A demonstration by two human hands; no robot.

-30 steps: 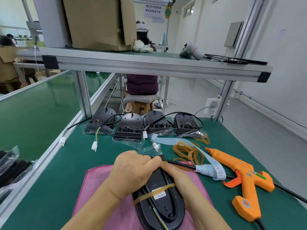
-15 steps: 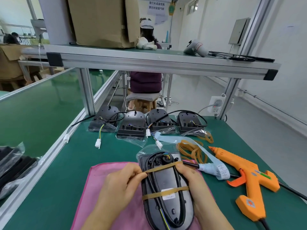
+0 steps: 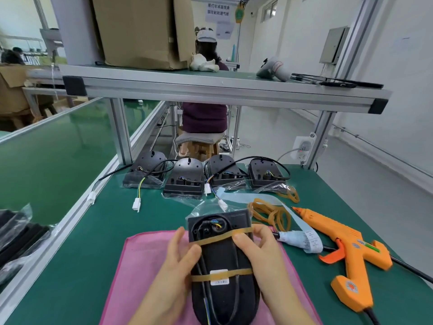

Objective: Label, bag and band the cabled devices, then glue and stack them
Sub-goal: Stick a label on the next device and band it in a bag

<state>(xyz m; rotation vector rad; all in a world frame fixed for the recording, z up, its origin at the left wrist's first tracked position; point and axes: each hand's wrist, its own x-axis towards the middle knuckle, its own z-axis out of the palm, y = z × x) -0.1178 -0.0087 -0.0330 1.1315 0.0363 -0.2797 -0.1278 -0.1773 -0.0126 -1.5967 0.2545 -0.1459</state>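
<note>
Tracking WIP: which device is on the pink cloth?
The banded device between left hand and right hand. The other four devices line up behind it on the green table.

A twice-banded black device [image 3: 222, 254] is gripped by the left hand [image 3: 178, 261] and right hand [image 3: 260, 252] over a pink cloth [image 3: 145, 266]

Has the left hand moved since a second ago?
Yes: the left hand drew back from the pink cloth's far edge, nearer the person, beside the device.
</note>
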